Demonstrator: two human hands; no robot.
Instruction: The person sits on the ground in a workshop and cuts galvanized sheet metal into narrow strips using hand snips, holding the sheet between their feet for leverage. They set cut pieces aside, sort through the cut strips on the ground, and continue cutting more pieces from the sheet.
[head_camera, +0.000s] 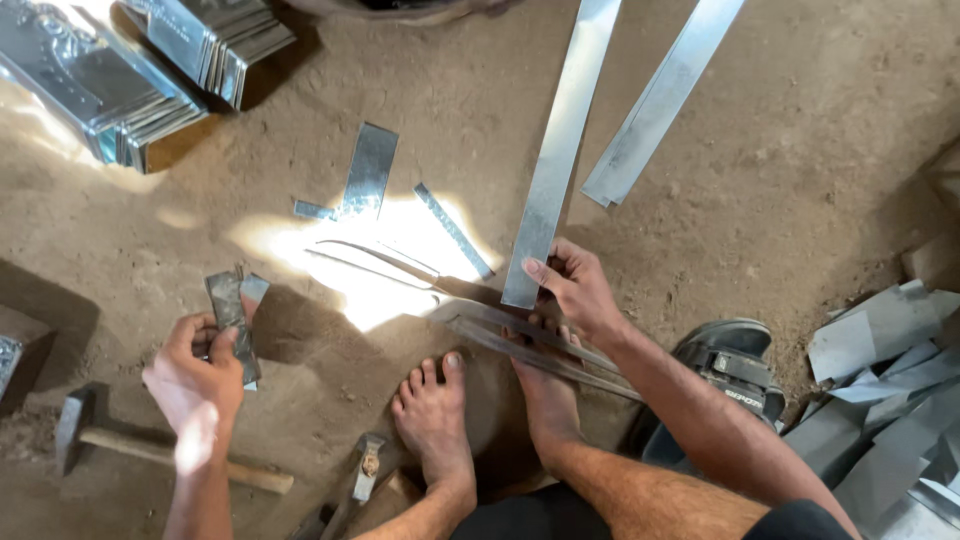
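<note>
The long metal strip (552, 160) lies flat on the dirt floor (800, 150), running from the top edge down to the centre, where its cut lower end sits under the right hand (575, 285). That hand is closed on the strip's end — thumb on the upper face, fingers curled beneath the right edge. The strip looks like thin galvanised sheet: light, springy along its length, likely to flex or whip if lifted by one end only. Its cut edges are probably sharp and the face smooth, so a pinch on the flat faces near the end, clear of the edges, appears the safer hold.

The left hand (200, 375) is clamped on a small stack of short cut metal pieces (232, 310), held upright near the left side of the floor. These are stiff for their size and light.

Large shears (470, 320) lie on the floor just beside the right hand, blades pointing left into a sunlit patch — handles passing over the person's bare feet (435, 420). A second long strip (660, 100) lies to the right of the first. Short offcuts (368, 170) rest near the centre, embossed sheet stacks (130, 80) at the top left corner, a hammer (150, 445) at the lower left, scrap sheet (880, 400) at the right edge.
</note>
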